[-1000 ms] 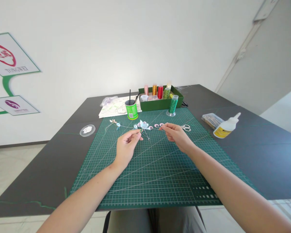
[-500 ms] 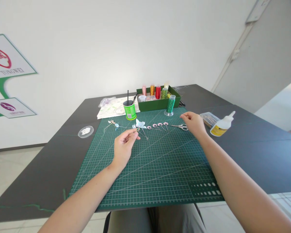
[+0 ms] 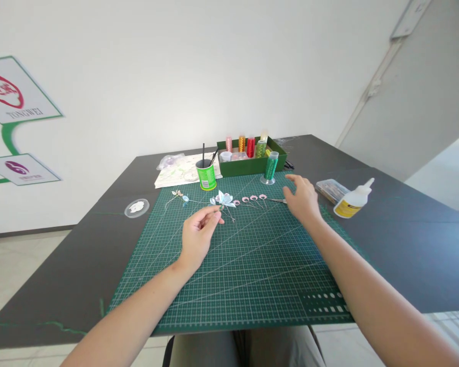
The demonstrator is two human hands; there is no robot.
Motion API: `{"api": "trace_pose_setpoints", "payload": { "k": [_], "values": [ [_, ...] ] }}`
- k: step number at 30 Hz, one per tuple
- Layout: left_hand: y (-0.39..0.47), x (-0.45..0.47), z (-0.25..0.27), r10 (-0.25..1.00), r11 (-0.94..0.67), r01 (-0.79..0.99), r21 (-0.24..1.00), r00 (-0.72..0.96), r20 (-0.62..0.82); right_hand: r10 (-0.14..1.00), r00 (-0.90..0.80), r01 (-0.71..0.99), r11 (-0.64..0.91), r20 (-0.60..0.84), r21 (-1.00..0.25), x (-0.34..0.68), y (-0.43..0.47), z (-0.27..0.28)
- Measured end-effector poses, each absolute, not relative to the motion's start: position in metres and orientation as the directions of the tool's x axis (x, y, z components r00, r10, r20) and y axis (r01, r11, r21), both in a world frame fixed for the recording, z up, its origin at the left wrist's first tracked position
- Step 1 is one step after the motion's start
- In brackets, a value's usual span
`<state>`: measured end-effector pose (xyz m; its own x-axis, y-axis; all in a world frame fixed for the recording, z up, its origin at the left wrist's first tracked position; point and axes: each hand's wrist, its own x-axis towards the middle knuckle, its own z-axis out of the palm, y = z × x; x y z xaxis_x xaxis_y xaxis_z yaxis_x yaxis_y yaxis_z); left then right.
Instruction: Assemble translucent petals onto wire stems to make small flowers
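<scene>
My left hand is pinched shut around the stem of a pale blue flower, just in front of its petals. A bit of green shows at the fingertips, and thin wire ends hang below. My right hand is open, thumb and index finger apart, above the scissors. Only the scissors' blades show; the hand hides their handles. Between the hands several small pink loops on wires lie in a row on the green cutting mat. A spool of green thread stands behind my right hand.
A green box of thread spools sits at the back, beside a green can with dark sticks. On the right are a glue bottle and a clear case. A small dish and a wired sprig lie left.
My right hand's fingers have spread from a closed pinch, and the hand now covers the scissors' handles. My left hand keeps its pinch on the flower stem. The view has shifted slightly.
</scene>
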<state>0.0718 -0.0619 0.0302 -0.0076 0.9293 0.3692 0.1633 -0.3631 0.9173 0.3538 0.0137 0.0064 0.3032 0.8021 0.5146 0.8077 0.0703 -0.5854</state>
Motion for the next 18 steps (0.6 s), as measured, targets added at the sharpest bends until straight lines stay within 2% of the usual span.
{"api": "trace_pose_setpoints", "payload": {
  "k": [3, 5, 6, 8, 10, 13, 18],
  "values": [
    [-0.064, 0.075, 0.031, 0.933, -0.36, 0.198, 0.912, 0.047, 0.358, 0.901, 0.093, 0.611, 0.285, 0.425, -0.738, 0.314, -0.003, 0.008],
    [-0.065, 0.077, 0.032, 0.938, -0.347, 0.2, 0.917, 0.07, 0.339, 0.941, -0.057, 0.419, 0.325, 0.333, -0.848, 0.289, -0.019, 0.01],
    [-0.065, 0.077, 0.032, 0.943, -0.334, 0.197, 0.922, 0.078, 0.324, 0.947, -0.148, 0.268, 0.315, 0.284, -0.91, 0.279, -0.028, 0.012],
    [-0.064, 0.079, 0.032, 0.954, -0.298, 0.183, 0.937, 0.095, 0.285, 0.929, -0.328, -0.054, 0.163, 0.172, -0.985, 0.262, -0.045, 0.015],
    [-0.064, 0.08, 0.032, 0.964, -0.259, 0.163, 0.952, 0.111, 0.243, 0.899, -0.42, -0.269, 0.011, 0.128, -0.963, 0.251, -0.059, 0.019],
    [-0.063, 0.08, 0.03, 0.974, -0.2, 0.145, 0.969, 0.136, 0.181, 0.873, -0.482, -0.343, -0.118, 0.067, -0.932, 0.245, -0.069, 0.024],
    [-0.065, 0.082, 0.026, 0.983, -0.12, 0.136, 0.983, 0.155, 0.099, 0.947, -0.321, -0.157, -0.048, 0.005, -0.986, 0.25, -0.063, 0.025]
  ]
}}
